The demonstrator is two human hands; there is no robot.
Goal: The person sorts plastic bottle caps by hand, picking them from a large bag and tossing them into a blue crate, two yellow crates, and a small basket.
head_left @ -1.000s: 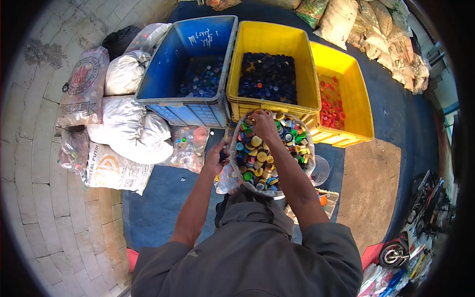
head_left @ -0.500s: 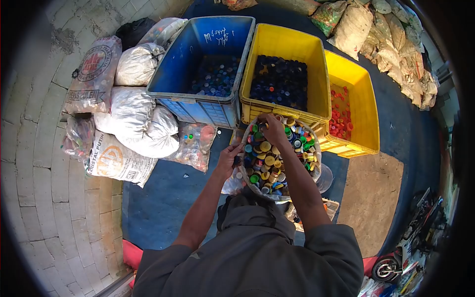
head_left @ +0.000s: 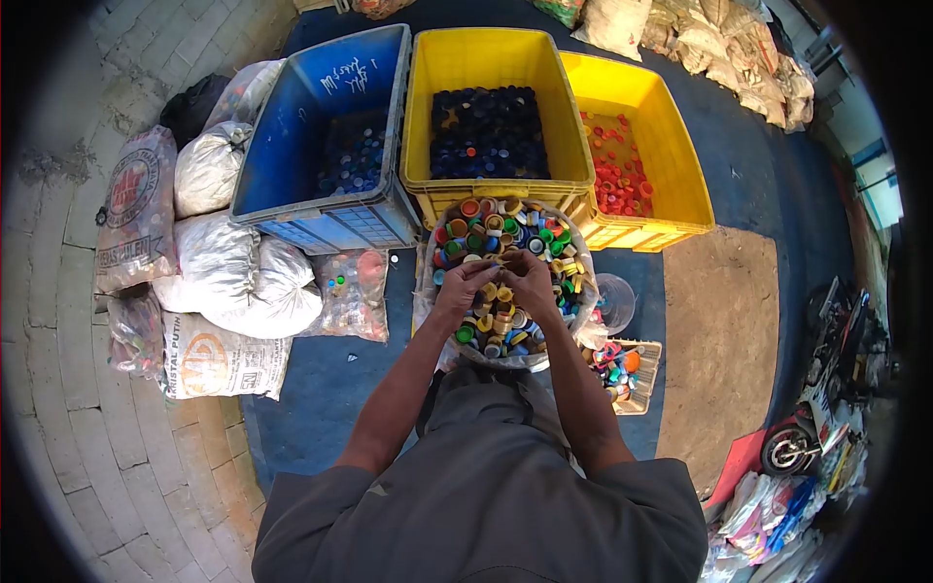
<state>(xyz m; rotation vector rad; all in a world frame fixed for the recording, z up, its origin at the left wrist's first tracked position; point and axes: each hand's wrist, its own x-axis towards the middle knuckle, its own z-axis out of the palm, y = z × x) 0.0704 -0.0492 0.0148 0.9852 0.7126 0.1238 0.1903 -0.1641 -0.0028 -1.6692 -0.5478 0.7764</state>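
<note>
A wide sack (head_left: 589, 313) in front of me is full of bottle caps (head_left: 471, 240) in green, yellow, red, blue and white. Over the middle of this heap, my left hand (head_left: 464, 291) and my right hand (head_left: 528, 283) are close together, fingertips almost meeting. Both are closed in a pinch, with thumbs and fingers bent inward. Whatever lies between the fingertips is too small and too much covered to name. Caps surround both hands and partly hide behind the wrists.
Beyond the sack stand a blue crate (head_left: 321, 209) with blue caps, a yellow crate (head_left: 496, 187) with dark caps and another yellow crate (head_left: 671, 146) with red caps. Filled white sacks (head_left: 219, 262) lie left. A clear tub (head_left: 615, 303) and small basket (head_left: 637, 389) sit right.
My right hand has come back from the far side of the heap, and my left hand has moved in from the sack's left edge to meet it. The view has shifted.
</note>
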